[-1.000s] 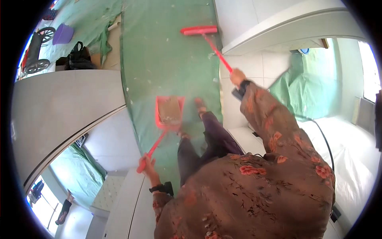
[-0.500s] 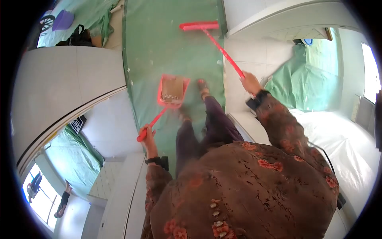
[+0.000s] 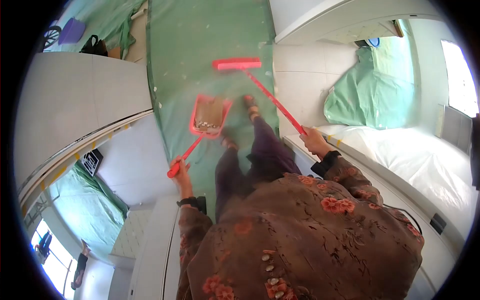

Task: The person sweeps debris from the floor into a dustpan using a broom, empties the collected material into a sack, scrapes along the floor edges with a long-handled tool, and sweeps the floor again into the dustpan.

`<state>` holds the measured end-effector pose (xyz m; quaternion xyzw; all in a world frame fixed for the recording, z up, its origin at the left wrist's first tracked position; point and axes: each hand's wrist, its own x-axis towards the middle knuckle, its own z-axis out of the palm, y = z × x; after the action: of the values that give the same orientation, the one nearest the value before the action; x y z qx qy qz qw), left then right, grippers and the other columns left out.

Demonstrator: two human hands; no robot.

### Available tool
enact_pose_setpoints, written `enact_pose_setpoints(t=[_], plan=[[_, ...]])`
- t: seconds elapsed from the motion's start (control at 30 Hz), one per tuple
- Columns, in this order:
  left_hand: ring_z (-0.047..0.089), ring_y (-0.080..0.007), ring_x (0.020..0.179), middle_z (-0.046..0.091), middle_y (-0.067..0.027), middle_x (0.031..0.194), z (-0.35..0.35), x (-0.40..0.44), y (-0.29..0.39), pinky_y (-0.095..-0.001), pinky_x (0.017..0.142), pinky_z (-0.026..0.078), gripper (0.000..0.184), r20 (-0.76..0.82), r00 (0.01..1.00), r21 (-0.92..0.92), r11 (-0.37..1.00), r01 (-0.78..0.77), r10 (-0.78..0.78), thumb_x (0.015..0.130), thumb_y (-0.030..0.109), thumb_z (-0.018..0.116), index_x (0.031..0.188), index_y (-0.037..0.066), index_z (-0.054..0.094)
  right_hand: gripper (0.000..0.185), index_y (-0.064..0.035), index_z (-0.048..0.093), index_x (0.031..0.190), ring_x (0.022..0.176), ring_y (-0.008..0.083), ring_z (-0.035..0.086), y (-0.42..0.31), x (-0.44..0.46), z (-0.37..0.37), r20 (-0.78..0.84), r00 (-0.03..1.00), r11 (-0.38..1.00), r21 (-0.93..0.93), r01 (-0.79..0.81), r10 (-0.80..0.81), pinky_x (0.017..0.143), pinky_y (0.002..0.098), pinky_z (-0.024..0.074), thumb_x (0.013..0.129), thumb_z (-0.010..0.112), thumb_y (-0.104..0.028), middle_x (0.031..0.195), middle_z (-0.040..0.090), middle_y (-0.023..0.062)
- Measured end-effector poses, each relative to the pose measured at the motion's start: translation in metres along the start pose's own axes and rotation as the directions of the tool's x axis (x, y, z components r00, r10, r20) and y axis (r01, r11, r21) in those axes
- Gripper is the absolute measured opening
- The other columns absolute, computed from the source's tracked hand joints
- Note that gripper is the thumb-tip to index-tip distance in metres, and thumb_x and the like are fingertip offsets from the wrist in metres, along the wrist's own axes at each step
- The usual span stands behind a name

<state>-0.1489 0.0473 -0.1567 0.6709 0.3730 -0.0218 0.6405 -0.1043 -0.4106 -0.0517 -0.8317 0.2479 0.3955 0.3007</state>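
Head view: a green sheet [image 3: 195,30] is covering the walkway between pale cabinet surfaces, and the person's feet are standing on it. Ahead of them, a red broom [image 3: 239,64] is stretching out crosswise over the sheet, its long handle slanting back to the right hand [image 3: 315,142], whose grip is clasping the upper end. Nearer the body, a red dustpan [image 3: 213,133] is sitting just beside the feet, its opening facing away; whether it is touching the sheet is not clear. The left hand [image 3: 179,167] is gripping its handle, fingers wrapping around. Inside the pan, a flat brown piece [image 3: 209,111] is lying with small pale bits [image 3: 206,124] gathering near the handle side. Judging by this, the step in hand is sweeping with the pan held ready; the next move is calling for a level pan, so nothing is spilling, and for low, controlled broom contact.
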Motion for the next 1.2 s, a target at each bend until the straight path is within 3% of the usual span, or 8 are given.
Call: enact_pose_setpoints(t=[0.17, 0.47, 0.57, 0.63, 0.7, 0.77, 0.8, 1.2], plan=[[0.054, -0.0144, 0.09, 0.053, -0.0061, 0.104, -0.015, 0.0, -0.001, -0.0285, 0.072, 0.052, 0.016, 0.018, 0.999, 0.031, 0.999, 0.041, -0.042, 0.085, 0.013, 0.059, 0.098, 0.004, 0.053, 0.021, 0.0011, 0.051, 0.09, 0.046, 0.0267, 0.055, 0.003, 0.047, 0.001, -0.149, 0.987, 0.997, 0.03, 0.074, -0.068, 0.044, 0.041, 0.0443, 0.083, 0.047, -0.018, 0.059, 0.054, 0.0174], [0.054, -0.0131, 0.089, 0.053, -0.0043, 0.101, -0.019, 0.008, -0.008, -0.0285, 0.073, 0.051, 0.016, 0.07, 0.998, 0.043, 0.999, -0.012, 0.009, 0.085, 0.014, 0.059, 0.097, 0.005, 0.053, 0.024, 0.001, 0.055, 0.094, 0.067, 0.0406, 0.058, 0.018, 0.018, 0.082, -0.058, 0.998, 0.992, 0.121, 0.038, -0.031, 0.062, 0.0459, 0.0445, 0.081, 0.046, -0.016, 0.068, 0.057, 0.0265], [0.054, -0.0135, 0.089, 0.053, -0.0057, 0.101, -0.02, 0.021, -0.02, -0.0289, 0.07, 0.053, 0.017, 0.093, 0.996, 0.013, 1.0, -0.021, 0.02, 0.084, 0.013, 0.06, 0.097, 0.004, 0.053, 0.022, -0.0009, 0.054, 0.097, 0.059, 0.0341, 0.059, 0.011, -0.012, 0.081, 0.032, 0.993, 0.993, 0.045, 0.11, -0.111, 0.055, 0.0428, 0.0442, 0.082, 0.046, -0.015, 0.063, 0.056, 0.0218], [0.055, -0.014, 0.089, 0.053, -0.0071, 0.103, -0.029, 0.027, -0.025, -0.0293, 0.067, 0.054, 0.017, 0.09, 0.996, 0.004, 1.0, -0.009, 0.008, 0.083, 0.013, 0.06, 0.096, 0.004, 0.053, 0.026, -0.0084, 0.049, 0.111, 0.036, 0.0099, 0.041, -0.01, -0.04, 0.07, 0.183, 0.983, 0.965, 0.261, -0.026, -0.023, 0.031, 0.0256, 0.0368, 0.087, 0.042, -0.017, 0.053, 0.042, 0.002], [0.055, -0.0141, 0.088, 0.053, -0.0063, 0.101, -0.026, 0.031, -0.024, -0.0292, 0.066, 0.054, 0.018, 0.094, 0.996, 0.031, 0.999, -0.011, 0.008, 0.083, 0.012, 0.061, 0.097, 0.004, 0.054, 0.028, -0.0103, 0.049, 0.114, 0.039, 0.0093, 0.042, -0.032, -0.056, 0.058, 0.217, 0.976, 0.963, 0.253, -0.089, 0.033, 0.032, 0.0251, 0.037, 0.088, 0.042, -0.018, 0.055, 0.044, 0.0021], [0.054, -0.0128, 0.086, 0.053, -0.0051, 0.099, -0.022, 0.029, -0.021, -0.0277, 0.065, 0.053, 0.016, 0.086, 0.996, 0.018, 1.0, -0.004, 0.003, 0.082, 0.011, 0.061, 0.095, 0.005, 0.055, 0.02, -0.004, 0.053, 0.099, 0.053, 0.0265, 0.057, -0.042, -0.061, 0.054, 0.134, 0.991, 0.988, 0.15, -0.04, 0.02, 0.049, 0.039, 0.0438, 0.084, 0.046, -0.015, 0.059, 0.053, 0.0149], [0.054, -0.0115, 0.083, 0.053, -0.0039, 0.096, -0.02, 0.03, -0.02, -0.0261, 0.064, 0.052, 0.013, 0.085, 0.996, 0.001, 1.0, -0.001, 0.001, 0.082, 0.01, 0.061, 0.092, 0.006, 0.056, 0.021, -0.004, 0.053, 0.099, 0.07, 0.0374, 0.058, -0.037, -0.047, 0.058, 0.029, 0.975, 0.974, -0.044, 0.223, -0.222, 0.064, 0.0444, 0.0455, 0.084, 0.044, -0.016, 0.071, 0.058, 0.0205], [0.056, -0.0136, 0.086, 0.054, -0.0049, 0.098, -0.002, 0.022, -0.017, -0.0282, 0.067, 0.054, 0.015, 0.107, 0.994, 0.018, 0.999, -0.03, 0.028, 0.081, 0.012, 0.063, 0.093, 0.005, 0.055, 0.038, -0.0043, 0.041, 0.121, 0.085, 0.0393, 0.057, -0.008, 0.039, 0.004, 0.048, 0.971, 0.799, -0.559, 0.222, -0.235, 0.074, 0.0497, 0.043, 0.086, 0.046, -0.016, 0.087, 0.06, 0.0238]])
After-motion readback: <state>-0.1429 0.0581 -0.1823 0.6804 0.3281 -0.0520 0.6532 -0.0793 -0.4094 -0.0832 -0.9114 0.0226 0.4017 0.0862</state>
